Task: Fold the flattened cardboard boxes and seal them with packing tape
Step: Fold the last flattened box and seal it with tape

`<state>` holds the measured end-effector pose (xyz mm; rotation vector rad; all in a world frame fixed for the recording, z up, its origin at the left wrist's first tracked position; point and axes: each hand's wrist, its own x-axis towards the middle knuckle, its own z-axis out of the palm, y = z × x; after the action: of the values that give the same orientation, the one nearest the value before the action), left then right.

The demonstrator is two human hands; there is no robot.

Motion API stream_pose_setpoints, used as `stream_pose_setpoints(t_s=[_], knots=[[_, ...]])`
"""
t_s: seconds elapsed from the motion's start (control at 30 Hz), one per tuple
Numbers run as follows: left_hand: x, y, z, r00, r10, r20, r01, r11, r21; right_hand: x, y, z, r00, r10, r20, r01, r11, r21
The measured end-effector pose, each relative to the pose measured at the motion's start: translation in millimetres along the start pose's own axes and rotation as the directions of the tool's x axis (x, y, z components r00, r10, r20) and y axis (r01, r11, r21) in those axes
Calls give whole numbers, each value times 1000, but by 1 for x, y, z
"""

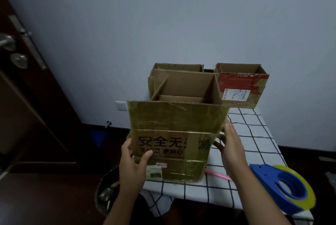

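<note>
A brown cardboard box (174, 133) with black printed characters and old tape stands opened up on the checked table, its top flaps upright. My left hand (132, 161) grips its lower left corner, thumb across the front face. My right hand (231, 144) lies flat against the box's right side with straight fingers. A blue tape dispenser (283, 186) with a yellowish roll of packing tape rests on the table at the right, apart from both hands.
Two more opened boxes stand at the table's back by the wall: a plain brown box (179, 67) and a red box (241, 86). The checked tablecloth (254, 133) covers the table. A pink strip (218, 174) lies near the held box. A bin (107, 192) stands below left; a dark door (27, 88) is at the left.
</note>
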<state>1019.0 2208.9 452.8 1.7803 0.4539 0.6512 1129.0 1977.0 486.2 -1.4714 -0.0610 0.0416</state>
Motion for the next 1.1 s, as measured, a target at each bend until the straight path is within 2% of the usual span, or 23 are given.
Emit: stream_pose_setpoints(t_s=[0.07,0.17,0.27,0.4,0.47,0.63,0.93,1.1], knots=[[-6,0,3,1000,-9,-3,9,999,41,-8,-9,4,995,-44,87,42,999,23],[-10,-3,8,998,-54,41,51,996,67,-20,-8,11,981,-68,183,87,992,-95],[-9,-4,8,994,-77,74,75,997,24,-25,2,10,983,-105,153,133,973,-188],[-2,14,-1,992,-24,122,36,995,-98,-26,3,5,976,-175,128,204,941,-270],[5,26,-6,989,0,148,27,983,-182,-25,0,5,971,-192,141,224,940,-258],[10,39,-5,973,17,230,53,954,-295,-27,-5,8,985,-139,99,154,975,-161],[15,27,-4,966,39,256,34,961,-273,-26,5,3,992,-101,80,114,979,-169],[27,20,-9,964,32,263,-1,993,-117,-21,2,-1,982,-156,109,174,966,-191]])
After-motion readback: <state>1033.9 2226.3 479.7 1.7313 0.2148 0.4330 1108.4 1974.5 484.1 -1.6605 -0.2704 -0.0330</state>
